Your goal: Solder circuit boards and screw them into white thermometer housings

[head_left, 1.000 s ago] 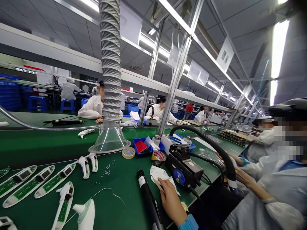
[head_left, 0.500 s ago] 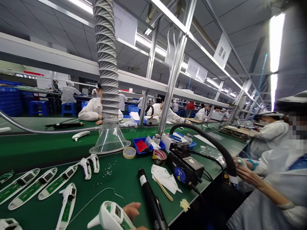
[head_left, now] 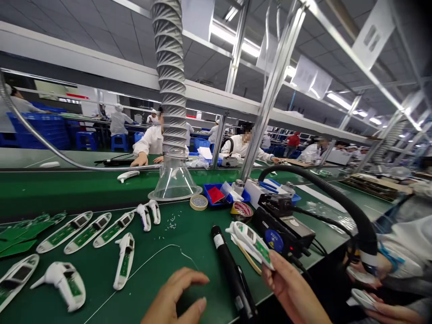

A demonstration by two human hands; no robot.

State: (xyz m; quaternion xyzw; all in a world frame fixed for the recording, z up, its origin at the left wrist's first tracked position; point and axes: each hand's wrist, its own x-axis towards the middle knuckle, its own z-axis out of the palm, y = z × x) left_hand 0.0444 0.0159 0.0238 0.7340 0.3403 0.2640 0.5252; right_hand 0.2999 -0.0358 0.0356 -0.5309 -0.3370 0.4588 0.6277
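Note:
My right hand (head_left: 290,288) grips a white infrared thermometer body (head_left: 251,243) by its end, with a green circuit board showing along it. The thermometer hangs over a white cloth (head_left: 241,247), which it mostly hides, and a wooden stick lies under the cloth's edge. My left hand (head_left: 175,292) rests open at the bottom edge, holding nothing, on the green bench mat (head_left: 158,274). A black soldering iron handle (head_left: 232,270) lies between my hands. Several similar thermometer bodies (head_left: 124,261) lie in a row to the left.
A soldering station (head_left: 283,229) with a black hose (head_left: 340,193) stands right of my hands. Behind are a blue tray (head_left: 216,195) and a clear fume funnel (head_left: 174,182). A co-worker's hands (head_left: 367,272) hold white parts at the right.
My right hand has moved from the cloth, taken a thermometer body and raised it over the cloth. My left hand has come into view at the bottom.

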